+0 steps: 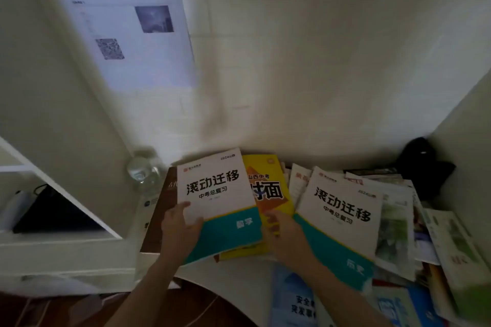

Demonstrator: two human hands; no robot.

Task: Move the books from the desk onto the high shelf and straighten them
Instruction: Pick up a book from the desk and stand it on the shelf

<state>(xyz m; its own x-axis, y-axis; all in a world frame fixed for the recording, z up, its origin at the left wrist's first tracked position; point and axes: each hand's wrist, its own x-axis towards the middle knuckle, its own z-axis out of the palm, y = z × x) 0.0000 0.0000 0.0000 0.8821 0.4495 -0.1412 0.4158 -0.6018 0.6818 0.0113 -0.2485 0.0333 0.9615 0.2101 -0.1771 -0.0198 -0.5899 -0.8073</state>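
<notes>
A white and teal workbook (218,202) lies on top of a pile at the desk's left. My left hand (179,223) grips its left edge, thumb on the cover. Under it lies a yellow book (268,188), and my right hand (281,233) rests on that book's lower part with its fingers at the edge of the teal workbook. A second white and teal workbook (342,220) lies tilted to the right. A brown book (162,210) sits beneath the left pile. Several more books and booklets (398,220) are spread over the desk's right side.
A clear glass bottle (144,170) stands against the wall left of the pile. A black bag (422,164) sits in the back right corner. A white shelf unit (66,210) with a dark object inside is at the left. Papers (132,34) hang on the wall.
</notes>
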